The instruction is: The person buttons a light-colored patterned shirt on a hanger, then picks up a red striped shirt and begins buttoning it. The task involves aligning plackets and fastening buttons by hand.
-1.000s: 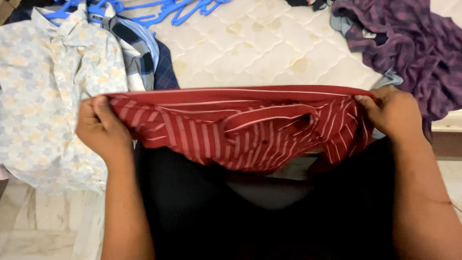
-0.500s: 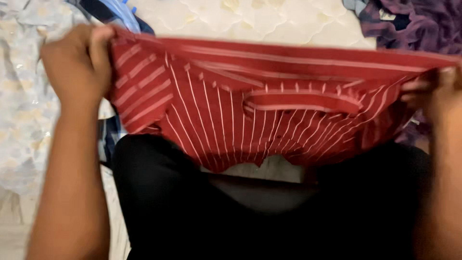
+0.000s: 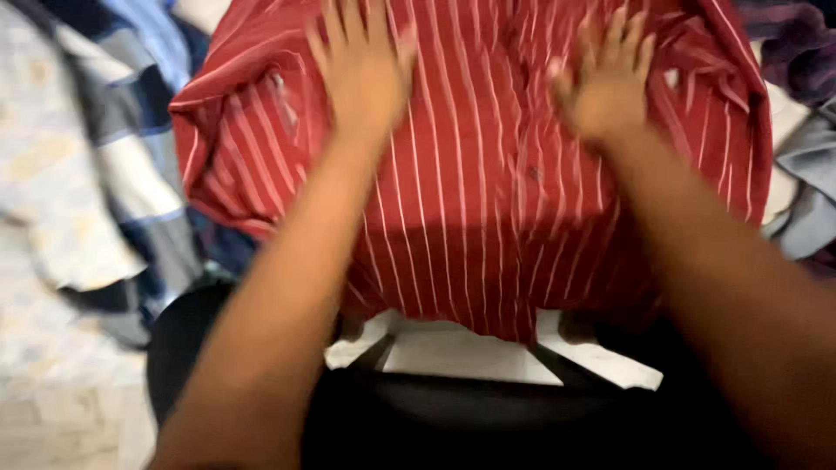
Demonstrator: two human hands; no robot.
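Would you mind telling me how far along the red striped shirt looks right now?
Done: the red striped shirt lies spread on the mattress edge. In hand: the left hand and right hand press flat on it, fingers spread. Left: no fold shows yet, and the purple garment sits crumpled nearby.

This looks like a bedroom in a home, with clothes being sorted at a bed. A red striped shirt [image 3: 488,174] lies spread over the edge of a white mattress [image 3: 461,348], which shows just below the shirt's hem. To the left of the shirt sit more garments: a blue and white checked shirt [image 3: 131,165] and a pale printed shirt [image 3: 43,174]. To its right lies purple clothing [image 3: 797,43]. Pale floor tiles [image 3: 70,418] show at lower left of the shirt.
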